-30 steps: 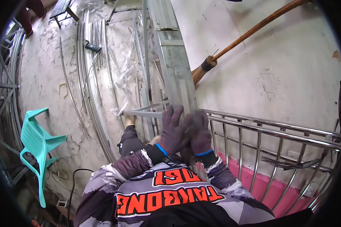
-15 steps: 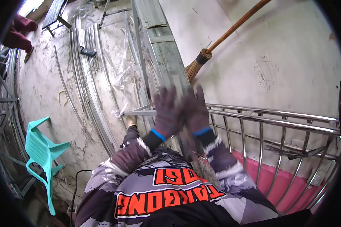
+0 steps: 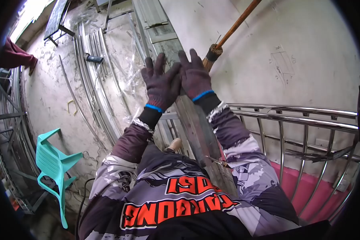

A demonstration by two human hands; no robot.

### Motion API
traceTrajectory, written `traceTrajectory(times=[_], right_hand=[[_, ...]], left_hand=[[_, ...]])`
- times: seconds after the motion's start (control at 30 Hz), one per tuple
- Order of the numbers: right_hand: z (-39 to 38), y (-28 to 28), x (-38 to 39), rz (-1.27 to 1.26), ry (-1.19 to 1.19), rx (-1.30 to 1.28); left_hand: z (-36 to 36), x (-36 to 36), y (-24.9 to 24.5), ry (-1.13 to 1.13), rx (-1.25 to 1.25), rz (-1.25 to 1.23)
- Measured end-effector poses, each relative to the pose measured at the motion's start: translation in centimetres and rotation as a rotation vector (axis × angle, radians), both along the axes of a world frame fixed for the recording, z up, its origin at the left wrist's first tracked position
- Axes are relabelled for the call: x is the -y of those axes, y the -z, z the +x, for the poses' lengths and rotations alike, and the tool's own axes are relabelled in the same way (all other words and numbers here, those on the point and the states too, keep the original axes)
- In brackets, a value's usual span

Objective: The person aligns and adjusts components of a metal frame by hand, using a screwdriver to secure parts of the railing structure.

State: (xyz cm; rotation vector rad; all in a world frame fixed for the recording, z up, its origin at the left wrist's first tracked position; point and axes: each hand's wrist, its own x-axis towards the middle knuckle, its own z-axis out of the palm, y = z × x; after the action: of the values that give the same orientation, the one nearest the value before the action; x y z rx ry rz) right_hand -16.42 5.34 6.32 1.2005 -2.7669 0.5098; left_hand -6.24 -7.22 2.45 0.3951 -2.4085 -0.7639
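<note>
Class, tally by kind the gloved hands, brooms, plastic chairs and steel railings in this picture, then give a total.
Gloved hands: 2 (left hand, right hand)
Broom: 1
Green plastic chair: 1
Steel railing: 1
Total: 5

jersey [image 3: 148, 176] | "TAKBONE" | "061" | orange letters, upside down to camera

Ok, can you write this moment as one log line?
left hand: gloved, open, flat on metal beam | right hand: gloved, open, beside it on beam | nearby: broom, railing, green chair
</note>
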Motion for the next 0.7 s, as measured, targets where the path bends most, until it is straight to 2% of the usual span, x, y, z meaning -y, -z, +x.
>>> traceTrajectory(times=[0.13, 0.23, 0.33, 0.4, 0.47, 0.5, 0.53, 0.7], right_hand=[[6.0, -0.4, -6.9, -0.070, 0.004, 0.067], [11.3, -0.8, -12.6, 0.017, 0.050, 0.117], [10.6, -0.9, -11.5, 0.093, 0.076, 0.041], [6.5, 0.2, -8.4, 0.047, -0.019, -0.042], [3.0, 0.6, -4.5, -0.023, -0.021, -0.045], [1.5, 0.0, -2.7, 0.031, 0.011, -0.017], [0.6, 0.6, -2.1, 0.002, 0.003, -0.026], [4.1, 0.6, -5.8, -0.085, 0.018, 0.078]], left_hand=[[5.5, -5.4, 0.6, 0.156, -0.018, 0.074], [10.2, -10.3, 1.1, 0.223, -0.032, 0.083], [9.1, -9.0, 0.7, 0.181, -0.044, 0.093], [6.6, -6.4, 0.7, 0.133, -0.034, 0.072], [3.1, -3.2, 0.9, 0.059, -0.038, 0.038], [1.7, -2.1, 0.8, 0.036, -0.046, 0.028], [1.3, -1.6, -0.7, 0.013, 0.045, 0.007], [3.9, -5.2, 0.4, 0.068, 0.010, 0.005]])
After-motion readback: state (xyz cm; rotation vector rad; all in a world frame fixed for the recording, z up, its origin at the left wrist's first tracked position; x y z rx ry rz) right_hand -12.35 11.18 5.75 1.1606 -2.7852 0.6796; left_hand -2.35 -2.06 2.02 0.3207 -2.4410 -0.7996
